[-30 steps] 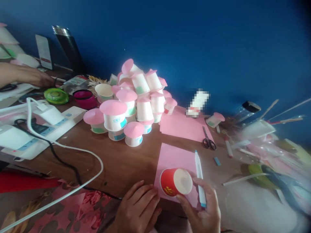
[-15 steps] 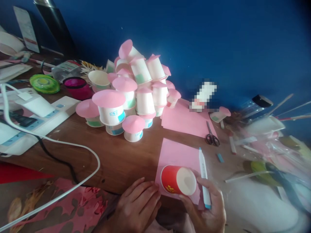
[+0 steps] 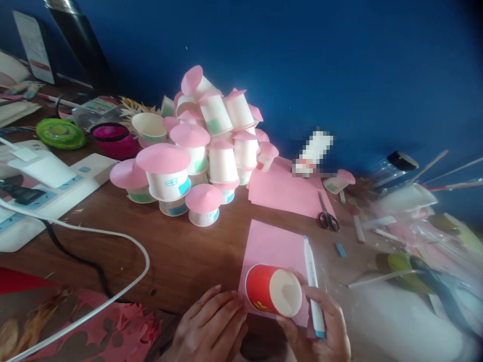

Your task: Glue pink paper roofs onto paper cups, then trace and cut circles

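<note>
My right hand (image 3: 320, 327) holds a red paper cup (image 3: 271, 289) tipped on its side, its white base toward me, together with a white marker with a blue cap (image 3: 313, 286) pinched between the fingers. The cup hovers over the near edge of a pink paper sheet (image 3: 273, 246). My left hand (image 3: 211, 327) rests with fingers stretched flat on the wooden table (image 3: 181, 251), its fingertips touching the sheet's near left corner beside the cup.
A pile of white cups with pink paper tops (image 3: 199, 151) stands mid-table. A second pink sheet (image 3: 283, 191), scissors (image 3: 326, 216), a power strip (image 3: 49, 186) with white cable (image 3: 113, 241), a magenta bowl (image 3: 113, 141), a green lid (image 3: 60, 133) and cluttered craft supplies (image 3: 415, 226) at right.
The view has shifted slightly left and down. The cup in my right hand has tipped a little more toward me; my left hand stays by the sheet's corner.
</note>
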`<action>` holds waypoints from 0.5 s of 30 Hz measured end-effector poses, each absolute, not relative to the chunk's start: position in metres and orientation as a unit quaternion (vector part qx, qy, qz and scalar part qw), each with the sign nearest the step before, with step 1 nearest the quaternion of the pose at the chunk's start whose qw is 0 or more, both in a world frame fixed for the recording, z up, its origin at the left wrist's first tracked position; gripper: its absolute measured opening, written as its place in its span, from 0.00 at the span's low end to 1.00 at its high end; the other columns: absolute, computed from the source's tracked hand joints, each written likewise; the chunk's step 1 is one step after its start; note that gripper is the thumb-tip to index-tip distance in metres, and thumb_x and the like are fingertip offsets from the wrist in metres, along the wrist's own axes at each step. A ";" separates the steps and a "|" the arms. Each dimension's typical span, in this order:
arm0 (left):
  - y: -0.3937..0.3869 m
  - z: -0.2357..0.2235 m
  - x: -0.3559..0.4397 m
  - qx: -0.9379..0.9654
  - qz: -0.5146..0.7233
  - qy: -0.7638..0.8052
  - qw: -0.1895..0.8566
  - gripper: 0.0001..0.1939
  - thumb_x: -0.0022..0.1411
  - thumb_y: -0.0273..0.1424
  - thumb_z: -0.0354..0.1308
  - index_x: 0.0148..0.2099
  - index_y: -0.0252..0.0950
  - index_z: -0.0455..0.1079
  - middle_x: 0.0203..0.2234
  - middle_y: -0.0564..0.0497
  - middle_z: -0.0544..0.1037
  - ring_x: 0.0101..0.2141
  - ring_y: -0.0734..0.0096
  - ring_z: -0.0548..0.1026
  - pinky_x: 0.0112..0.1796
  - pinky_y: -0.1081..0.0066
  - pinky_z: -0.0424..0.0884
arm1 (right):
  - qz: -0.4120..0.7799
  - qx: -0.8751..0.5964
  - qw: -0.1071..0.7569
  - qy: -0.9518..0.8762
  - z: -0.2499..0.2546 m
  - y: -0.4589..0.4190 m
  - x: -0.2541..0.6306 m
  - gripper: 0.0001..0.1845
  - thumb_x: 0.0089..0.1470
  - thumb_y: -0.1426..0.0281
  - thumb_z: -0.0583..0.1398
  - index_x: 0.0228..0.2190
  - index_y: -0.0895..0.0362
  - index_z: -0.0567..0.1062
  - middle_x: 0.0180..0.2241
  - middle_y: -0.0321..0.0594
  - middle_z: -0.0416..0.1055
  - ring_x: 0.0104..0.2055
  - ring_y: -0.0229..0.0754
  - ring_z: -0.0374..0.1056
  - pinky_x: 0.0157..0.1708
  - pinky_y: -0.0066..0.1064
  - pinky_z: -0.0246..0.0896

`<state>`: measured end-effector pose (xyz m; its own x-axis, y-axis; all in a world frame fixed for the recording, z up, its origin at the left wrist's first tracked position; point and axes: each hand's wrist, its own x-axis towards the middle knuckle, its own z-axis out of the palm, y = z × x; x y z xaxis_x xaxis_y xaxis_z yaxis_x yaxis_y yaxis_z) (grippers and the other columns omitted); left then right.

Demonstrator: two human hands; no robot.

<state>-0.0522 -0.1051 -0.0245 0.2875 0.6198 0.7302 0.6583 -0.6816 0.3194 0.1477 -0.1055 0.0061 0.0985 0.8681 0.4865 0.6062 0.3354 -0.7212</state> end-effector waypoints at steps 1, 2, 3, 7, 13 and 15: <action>-0.105 -0.024 -0.053 -0.802 -0.445 -0.398 0.021 0.08 0.57 0.25 0.58 0.40 0.35 0.76 0.36 0.53 0.81 0.41 0.71 0.76 0.55 0.67 0.64 | 0.138 -0.562 0.487 -0.654 0.006 -0.106 0.146 0.21 0.47 0.65 0.66 0.43 0.54 0.69 0.40 0.49 0.76 0.43 0.54 0.74 0.39 0.42 0.73; -0.105 -0.024 -0.053 -0.802 -0.446 -0.397 0.020 0.08 0.57 0.25 0.58 0.40 0.35 0.76 0.36 0.53 0.81 0.41 0.71 0.76 0.55 0.67 0.64 | 0.141 -0.566 0.491 -0.647 0.006 -0.106 0.145 0.20 0.48 0.64 0.66 0.43 0.54 0.69 0.40 0.49 0.76 0.44 0.54 0.74 0.40 0.42 0.72; -0.105 -0.024 -0.053 -0.802 -0.447 -0.396 0.020 0.08 0.57 0.25 0.58 0.40 0.35 0.76 0.36 0.53 0.81 0.41 0.72 0.76 0.56 0.68 0.63 | 0.143 -0.569 0.495 -0.641 0.006 -0.106 0.144 0.20 0.48 0.64 0.65 0.43 0.55 0.69 0.40 0.49 0.76 0.44 0.54 0.74 0.41 0.43 0.72; -0.107 -0.024 -0.050 -0.795 -0.448 -0.408 0.004 0.08 0.58 0.25 0.58 0.40 0.36 0.75 0.36 0.54 0.81 0.42 0.72 0.75 0.56 0.68 0.62 | 0.137 -0.565 0.514 -0.630 0.012 -0.102 0.152 0.20 0.49 0.66 0.65 0.43 0.56 0.68 0.41 0.49 0.74 0.43 0.52 0.73 0.40 0.42 0.71; -0.107 -0.025 -0.048 -0.793 -0.453 -0.407 0.005 0.08 0.58 0.24 0.57 0.39 0.35 0.75 0.36 0.53 0.81 0.41 0.71 0.75 0.54 0.67 0.64 | -0.006 -0.620 0.510 -0.597 0.032 -0.072 0.194 0.25 0.44 0.67 0.67 0.45 0.56 0.69 0.44 0.47 0.70 0.45 0.50 0.70 0.44 0.43 0.66; -0.106 -0.024 -0.050 -0.802 -0.443 -0.401 0.010 0.08 0.58 0.23 0.57 0.40 0.35 0.75 0.36 0.53 0.81 0.41 0.71 0.76 0.54 0.67 0.64 | -0.018 -0.639 0.491 -0.592 0.034 -0.062 0.202 0.25 0.45 0.65 0.67 0.45 0.56 0.69 0.44 0.47 0.71 0.45 0.50 0.69 0.45 0.43 0.65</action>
